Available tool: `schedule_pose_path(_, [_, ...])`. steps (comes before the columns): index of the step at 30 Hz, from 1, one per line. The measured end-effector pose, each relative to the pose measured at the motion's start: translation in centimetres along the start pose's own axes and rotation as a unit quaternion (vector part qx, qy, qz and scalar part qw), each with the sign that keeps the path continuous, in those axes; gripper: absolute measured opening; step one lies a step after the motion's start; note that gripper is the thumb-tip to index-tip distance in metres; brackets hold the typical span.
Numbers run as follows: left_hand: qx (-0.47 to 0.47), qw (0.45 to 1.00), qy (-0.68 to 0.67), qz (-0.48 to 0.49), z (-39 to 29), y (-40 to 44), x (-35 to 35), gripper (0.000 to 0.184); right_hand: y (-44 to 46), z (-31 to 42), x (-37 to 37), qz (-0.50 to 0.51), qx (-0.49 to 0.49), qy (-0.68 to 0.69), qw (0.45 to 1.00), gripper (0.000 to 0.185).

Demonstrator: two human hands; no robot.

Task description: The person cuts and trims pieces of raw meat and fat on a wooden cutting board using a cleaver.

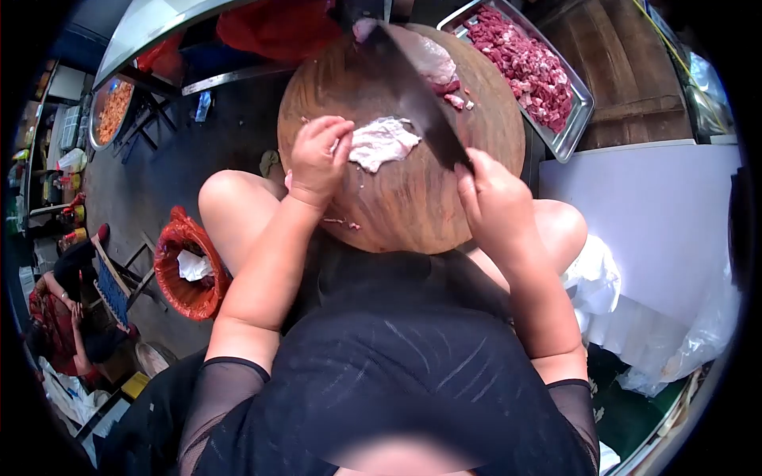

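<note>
A round wooden chopping block stands between my knees. On it lies a pale, flat piece of fat or skin. My left hand is at the left edge of that piece, its fingers pinched together on it. In my right hand is the handle of a cleaver, the wide dark blade slanting up and to the left above the block. Behind the blade rests a larger chunk of meat, partly hidden by it. Small meat scraps lie beside the chunk.
A metal tray of chopped red meat stands at the upper right. An orange-lined bin is on the floor by my left knee. A bowl of orange pieces stands farther left. Another person sits at the lower left.
</note>
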State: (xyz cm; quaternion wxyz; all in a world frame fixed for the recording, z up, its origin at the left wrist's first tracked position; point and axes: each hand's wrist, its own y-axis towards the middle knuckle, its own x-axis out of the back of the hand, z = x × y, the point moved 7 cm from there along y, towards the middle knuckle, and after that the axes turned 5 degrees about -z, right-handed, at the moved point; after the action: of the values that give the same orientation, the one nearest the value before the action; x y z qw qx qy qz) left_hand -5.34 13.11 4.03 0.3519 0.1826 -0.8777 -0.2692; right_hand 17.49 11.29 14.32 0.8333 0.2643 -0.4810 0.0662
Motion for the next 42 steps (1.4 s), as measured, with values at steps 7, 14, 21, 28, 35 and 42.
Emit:
schedule_pose_path(7, [-0.067, 0.994, -0.005, 0.090, 0.9, -1.5, -4.7, 0.023, -1.4, -3.3, -9.7, 0.224, -0.058, -0.096, 0.968, 0.013])
schedule_pose_path(14, [-0.063, 0.987, -0.009, 0.145, 0.6, -2.6, -7.5, 0.026, 1.3, -1.7, -11.7, 0.204, -0.053, -0.074, 0.975, 0.008])
schedule_pose_path(21, [-0.091, 0.979, 0.085, 0.164, 0.3, -2.7, -6.1, 0.028, 1.5, -2.9, -11.2, 0.233, -0.054, -0.070, 0.968, 0.012])
schedule_pose_path(28, [0.023, 0.991, 0.030, 0.130, 1.7, -2.0, -4.5, 0.061, -7.4, -7.5, -3.4, 0.202, -0.147, -0.068, 0.966, 0.019])
schedule_pose_path(35, [0.033, 0.999, -0.009, 0.028, 3.3, -1.2, -1.0, 0.015, -5.7, -2.8, -4.0, 0.125, -0.102, -0.018, 0.987, 0.015])
schedule_pose_path(42, [-0.049, 0.993, 0.019, 0.104, 2.0, -2.6, -1.7, 0.019, -2.9, -2.2, -7.7, 0.206, -0.066, -0.074, 0.974, 0.020])
